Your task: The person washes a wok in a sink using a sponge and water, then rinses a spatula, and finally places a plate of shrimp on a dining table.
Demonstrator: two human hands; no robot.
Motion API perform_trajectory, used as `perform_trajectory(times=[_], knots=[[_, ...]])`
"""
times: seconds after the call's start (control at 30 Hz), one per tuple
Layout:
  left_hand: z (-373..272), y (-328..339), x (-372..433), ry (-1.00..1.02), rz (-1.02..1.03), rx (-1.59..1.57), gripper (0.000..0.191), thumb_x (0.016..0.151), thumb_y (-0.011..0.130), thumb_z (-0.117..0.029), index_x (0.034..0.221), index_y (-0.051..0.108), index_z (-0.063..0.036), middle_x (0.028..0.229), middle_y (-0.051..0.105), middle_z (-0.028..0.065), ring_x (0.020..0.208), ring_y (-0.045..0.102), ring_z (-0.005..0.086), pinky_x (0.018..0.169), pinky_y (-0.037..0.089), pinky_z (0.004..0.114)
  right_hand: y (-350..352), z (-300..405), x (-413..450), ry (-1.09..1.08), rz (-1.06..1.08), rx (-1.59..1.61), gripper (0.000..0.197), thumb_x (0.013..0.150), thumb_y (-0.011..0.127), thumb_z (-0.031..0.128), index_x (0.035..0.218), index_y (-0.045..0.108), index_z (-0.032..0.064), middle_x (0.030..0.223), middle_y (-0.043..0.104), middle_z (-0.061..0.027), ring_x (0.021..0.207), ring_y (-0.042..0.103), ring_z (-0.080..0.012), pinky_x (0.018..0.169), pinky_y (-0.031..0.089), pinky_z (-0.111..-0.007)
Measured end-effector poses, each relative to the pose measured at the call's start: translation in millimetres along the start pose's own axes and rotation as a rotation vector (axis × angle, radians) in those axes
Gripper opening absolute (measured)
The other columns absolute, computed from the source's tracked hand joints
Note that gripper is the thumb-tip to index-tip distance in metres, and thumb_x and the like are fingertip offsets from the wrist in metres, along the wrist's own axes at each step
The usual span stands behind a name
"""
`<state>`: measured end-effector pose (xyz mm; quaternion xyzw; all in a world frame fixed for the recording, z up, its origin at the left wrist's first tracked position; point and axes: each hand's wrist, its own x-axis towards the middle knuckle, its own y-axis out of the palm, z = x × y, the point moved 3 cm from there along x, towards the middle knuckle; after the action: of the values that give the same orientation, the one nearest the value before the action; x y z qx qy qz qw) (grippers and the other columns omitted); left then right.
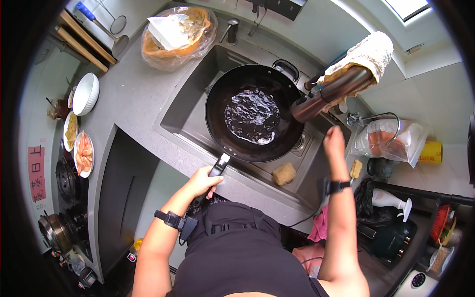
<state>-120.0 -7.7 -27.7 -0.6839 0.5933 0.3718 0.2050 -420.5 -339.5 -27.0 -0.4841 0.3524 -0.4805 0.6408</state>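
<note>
My left hand (203, 182) is closed round the black handle (219, 166) of a dark wok (217, 111). The wok sits over the metal sink (193, 115), with rippling water (252, 115) in its bottom. A dark faucet (319, 100) reaches over the wok's right side, a cloth (378, 52) draped on it. Below the faucet, right of the wok, is my right hand (334, 139), slightly blurred, its fingers curled in; it touches neither wok nor faucet that I can see. A tan sponge (284, 173) lies in the sink under the wok's lower right edge.
A plastic-lined orange basket (148, 44) holding a white tray stands at the back left. Along the left counter are a white bowl (85, 94), a plate of shrimp (84, 154) and smaller dishes. Bagged items (389, 139) and a small chrome tap (354, 118) are at right.
</note>
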Motion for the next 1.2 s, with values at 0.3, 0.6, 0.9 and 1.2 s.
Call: perform_trajectory(times=[0.3,0.6,0.9,1.2], knots=[[10,-8,3,-0.018,0.135,-0.154,0.021,0.085,0.061,-0.020,0.091,0.048,-0.0049,0.062,0.054,0.0052,0.043,0.053,0.0133,0.038,0.045,0.027,58,9,-184,-0.044,0.395,-0.010,0.037,0.074,0.058,0.011,0.111,0.058,0.0085,0.123,0.053,-0.0194,0.115,0.049,-0.0346,0.096,0.041,-0.040],[-10,24,-29,-0.161,0.574,-0.978,0.020,0.082,0.056,-0.018,0.099,0.051,-0.0073,0.072,0.054,0.0049,0.047,0.048,0.0131,0.042,0.045,0.026,53,13,-202,0.291,0.503,0.049,0.039,0.079,0.056,0.018,0.117,0.057,0.0112,0.127,0.052,-0.0108,0.120,0.045,-0.0285,0.100,0.038,-0.039],[-49,23,-53,-0.117,0.586,-0.845,0.007,0.083,0.050,-0.009,0.089,0.048,-0.0079,0.062,0.045,-0.0004,0.042,0.037,0.0053,0.035,0.036,0.022,50,14,-203,0.343,0.399,0.066,0.031,0.079,0.051,0.023,0.106,0.065,0.0143,0.114,0.060,-0.0099,0.111,0.054,-0.0274,0.092,0.044,-0.040],[-68,20,-77,0.110,0.056,-0.232,0.018,0.075,0.052,-0.004,0.090,0.044,-0.0044,0.060,0.047,0.0053,0.038,0.042,0.0111,0.033,0.038,0.027,41,25,-203,0.407,0.354,0.100,0.031,0.080,0.048,0.025,0.103,0.067,0.0152,0.109,0.063,-0.0092,0.103,0.058,-0.0290,0.087,0.047,-0.040]])
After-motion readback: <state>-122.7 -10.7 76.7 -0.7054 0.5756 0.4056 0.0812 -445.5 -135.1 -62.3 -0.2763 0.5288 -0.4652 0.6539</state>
